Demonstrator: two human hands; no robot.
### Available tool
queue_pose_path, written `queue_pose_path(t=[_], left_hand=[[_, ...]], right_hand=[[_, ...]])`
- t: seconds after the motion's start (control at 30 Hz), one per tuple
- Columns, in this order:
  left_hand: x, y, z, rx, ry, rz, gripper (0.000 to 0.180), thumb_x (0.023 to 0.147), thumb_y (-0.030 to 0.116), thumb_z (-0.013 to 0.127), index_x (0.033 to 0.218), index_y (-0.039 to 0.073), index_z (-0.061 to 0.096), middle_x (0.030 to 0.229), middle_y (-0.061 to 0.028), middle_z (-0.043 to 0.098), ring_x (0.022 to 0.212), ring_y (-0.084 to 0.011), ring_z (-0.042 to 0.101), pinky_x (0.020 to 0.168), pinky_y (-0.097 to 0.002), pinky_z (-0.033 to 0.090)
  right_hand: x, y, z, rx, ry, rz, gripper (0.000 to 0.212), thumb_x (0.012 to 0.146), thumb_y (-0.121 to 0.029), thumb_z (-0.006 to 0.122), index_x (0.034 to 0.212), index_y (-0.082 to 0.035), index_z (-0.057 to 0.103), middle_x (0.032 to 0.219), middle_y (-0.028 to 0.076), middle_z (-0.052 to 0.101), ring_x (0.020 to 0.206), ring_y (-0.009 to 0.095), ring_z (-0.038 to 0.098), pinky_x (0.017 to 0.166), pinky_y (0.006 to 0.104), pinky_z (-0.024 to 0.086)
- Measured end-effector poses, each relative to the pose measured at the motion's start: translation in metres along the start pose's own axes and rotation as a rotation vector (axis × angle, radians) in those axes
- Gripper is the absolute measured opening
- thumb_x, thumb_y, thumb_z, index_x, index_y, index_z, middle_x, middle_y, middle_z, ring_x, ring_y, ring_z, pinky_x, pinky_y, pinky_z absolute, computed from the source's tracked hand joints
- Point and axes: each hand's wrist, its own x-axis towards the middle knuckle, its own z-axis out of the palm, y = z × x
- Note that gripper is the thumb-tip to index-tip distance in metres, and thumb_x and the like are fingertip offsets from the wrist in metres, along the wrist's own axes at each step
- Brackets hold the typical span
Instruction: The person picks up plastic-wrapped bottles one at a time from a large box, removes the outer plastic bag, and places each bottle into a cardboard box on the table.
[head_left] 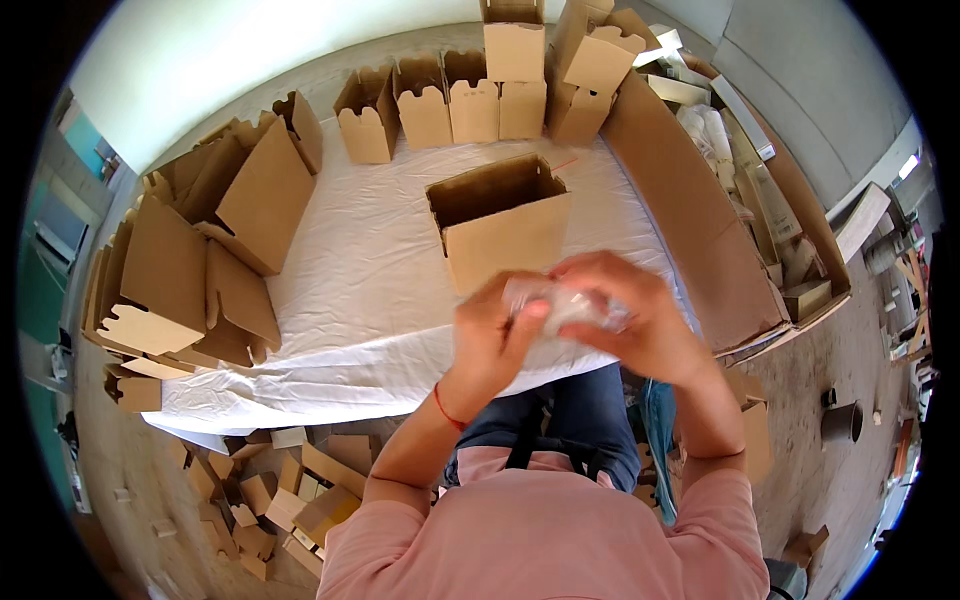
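Both hands are raised in front of my body, above the near edge of the table. Between them is a small clear plastic wrapping [568, 308], crumpled and partly smeared by motion. My left hand [497, 325] closes on its left end, with the thumb pressed along it. The fingers of my right hand [625, 308] curl round the other end. Whether something lies inside the plastic I cannot make out. Just beyond my hands an open-topped cardboard box [505, 235] stands upright on the white-covered table [350, 245], its inside dark.
Open cardboard boxes [425, 115] line the table's far edge, some stacked. More boxes [155, 275] crowd its left side. A big carton [690, 220] on the right holds white pieces and packages. Loose cardboard boxes [255, 490] litter the floor at left; a dark bucket [842, 422] stands at right.
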Motion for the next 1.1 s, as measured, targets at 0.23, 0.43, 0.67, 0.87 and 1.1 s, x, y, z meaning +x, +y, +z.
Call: queue_pose_path(t=[0.23,0.43,0.67,0.87,1.1], left_hand=[[0.045,-0.086,-0.041,0.233,0.326,-0.079,0.047,0.091,0.018,0.058,0.131,-0.002,0.044,0.131,-0.0197,0.048,0.122,-0.0323,0.045,0.103,-0.0387,0.035],[0.041,-0.129,-0.031,0.137,0.213,-0.214,0.059,0.091,0.013,0.055,0.142,-0.002,0.029,0.140,-0.0220,0.036,0.130,-0.0330,0.036,0.107,-0.0396,0.030],[0.028,-0.125,-0.024,-0.087,0.161,-0.172,0.062,0.089,0.004,0.050,0.145,-0.001,0.024,0.144,-0.0181,0.030,0.133,-0.0281,0.031,0.110,-0.0370,0.025],[0.020,-0.119,-0.023,-0.110,0.104,-0.129,0.062,0.090,0.002,0.046,0.146,0.000,0.021,0.149,-0.0129,0.025,0.137,-0.0232,0.025,0.110,-0.0358,0.024],[0.012,-0.116,-0.023,-0.073,0.027,-0.062,0.062,0.093,0.006,0.046,0.147,0.000,0.017,0.153,-0.0115,0.019,0.140,-0.0223,0.022,0.112,-0.0375,0.022]], right_hand=[[0.073,0.032,-0.053,-0.041,0.499,-0.107,0.027,0.081,-0.012,0.072,0.104,-0.001,0.063,0.091,0.001,0.064,0.081,0.007,0.056,0.071,0.0236,0.046],[0.119,0.079,-0.026,-0.234,0.270,-0.071,0.029,0.078,-0.017,0.072,0.101,-0.003,0.061,0.081,0.008,0.058,0.071,0.015,0.053,0.066,0.0292,0.044],[0.127,0.124,-0.003,-0.139,-0.057,0.117,0.028,0.078,-0.020,0.072,0.099,-0.006,0.060,0.065,0.001,0.042,0.062,0.010,0.040,0.055,0.0279,0.032],[0.143,0.130,0.009,-0.442,-0.532,0.178,0.030,0.069,-0.009,0.069,0.098,-0.004,0.064,0.074,0.009,0.058,0.070,0.022,0.056,0.061,0.0342,0.043],[0.156,0.147,0.048,-0.972,-0.760,0.344,0.029,0.078,-0.013,0.059,0.104,-0.005,0.069,0.096,0.016,0.068,0.089,0.032,0.065,0.075,0.0381,0.051]])
